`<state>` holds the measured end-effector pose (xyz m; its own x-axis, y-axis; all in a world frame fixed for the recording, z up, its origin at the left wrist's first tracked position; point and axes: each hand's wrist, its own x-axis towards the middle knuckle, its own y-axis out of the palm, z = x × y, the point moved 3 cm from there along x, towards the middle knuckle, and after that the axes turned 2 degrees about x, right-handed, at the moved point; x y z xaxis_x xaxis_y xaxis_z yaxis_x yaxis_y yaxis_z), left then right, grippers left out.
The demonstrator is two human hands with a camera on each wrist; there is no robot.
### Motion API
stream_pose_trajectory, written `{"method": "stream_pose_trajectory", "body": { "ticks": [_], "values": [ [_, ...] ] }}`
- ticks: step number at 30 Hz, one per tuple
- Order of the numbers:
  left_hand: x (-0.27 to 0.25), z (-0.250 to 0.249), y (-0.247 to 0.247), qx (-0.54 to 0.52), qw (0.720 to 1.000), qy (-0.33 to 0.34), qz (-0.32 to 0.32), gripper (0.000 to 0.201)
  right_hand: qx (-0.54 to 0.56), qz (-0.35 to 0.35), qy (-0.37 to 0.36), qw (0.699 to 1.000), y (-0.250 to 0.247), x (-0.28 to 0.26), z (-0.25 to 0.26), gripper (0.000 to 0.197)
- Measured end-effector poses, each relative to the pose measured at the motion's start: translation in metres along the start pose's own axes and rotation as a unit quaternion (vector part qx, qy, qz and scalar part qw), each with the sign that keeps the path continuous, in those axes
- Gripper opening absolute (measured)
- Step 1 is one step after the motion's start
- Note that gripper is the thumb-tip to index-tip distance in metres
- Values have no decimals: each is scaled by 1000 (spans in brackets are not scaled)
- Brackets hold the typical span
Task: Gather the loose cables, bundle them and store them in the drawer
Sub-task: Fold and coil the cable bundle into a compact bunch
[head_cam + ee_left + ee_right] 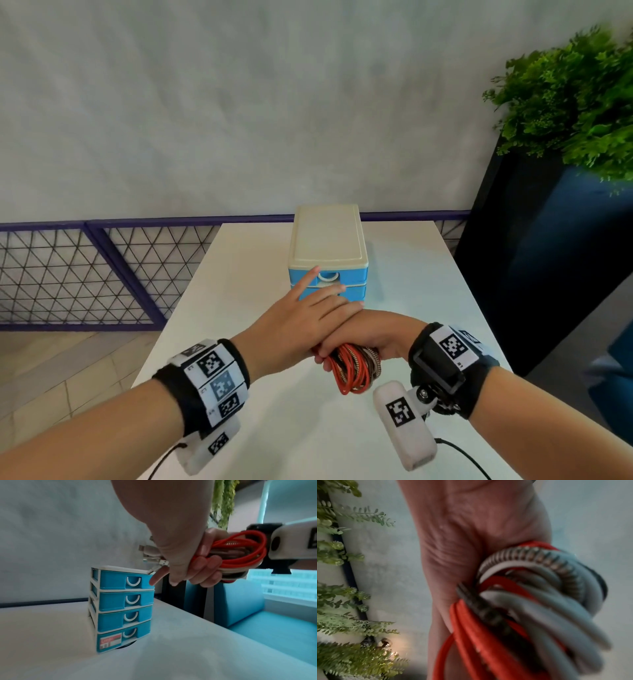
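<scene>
A small drawer unit (328,240) with a cream top and blue drawers stands at the far middle of the white table (428,274). All its drawers look closed in the left wrist view. My left hand (318,301) stretches forward with straight fingers, its index fingertip at the top drawer (113,580) (349,274) beside the white handle. Under it, my right hand (373,332) (205,568) grips a coiled cable bundle (352,370) (240,550) (522,601) of red, white and braided cables. Plug ends stick out near the drawer top.
A green plant (575,102) in a tall dark planter (531,257) stands right of the table. A purple mesh railing (85,274) runs behind and to the left. Blue seating (274,628) lies beyond the table's right edge.
</scene>
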<state>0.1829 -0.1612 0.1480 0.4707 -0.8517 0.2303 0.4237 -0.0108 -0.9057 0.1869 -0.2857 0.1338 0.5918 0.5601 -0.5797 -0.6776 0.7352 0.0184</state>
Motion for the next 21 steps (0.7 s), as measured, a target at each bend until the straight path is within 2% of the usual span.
{"method": "stream_pose_trajectory", "body": {
  "ticks": [3, 6, 11, 15, 17, 19, 21],
  "values": [
    [4, 2, 4, -48, 999, 7, -23, 55, 5, 13, 5, 1000, -1, -1, 0, 14],
    [7, 4, 5, -116, 993, 2, -1, 47, 27, 20, 5, 999, -3, 1, -3, 14],
    [8, 7, 10, -153, 988, -12, 3, 29, 41, 52, 4, 998, -3, -1, -3, 12],
    [11, 6, 14, -159, 987, -36, 9, 19, 7, 61, 7, 998, -8, 2, -4, 17],
    [11, 7, 15, -153, 987, -45, 18, 18, -73, -7, -11, 997, -13, 3, -1, 25],
    [11, 9, 18, -153, 984, -75, 43, 17, -204, -106, -19, 973, -21, 4, 3, 43],
    [12, 13, 22, -153, 976, -124, 92, 12, -281, -157, -35, 946, -23, 4, 6, 50]
  ]
}}
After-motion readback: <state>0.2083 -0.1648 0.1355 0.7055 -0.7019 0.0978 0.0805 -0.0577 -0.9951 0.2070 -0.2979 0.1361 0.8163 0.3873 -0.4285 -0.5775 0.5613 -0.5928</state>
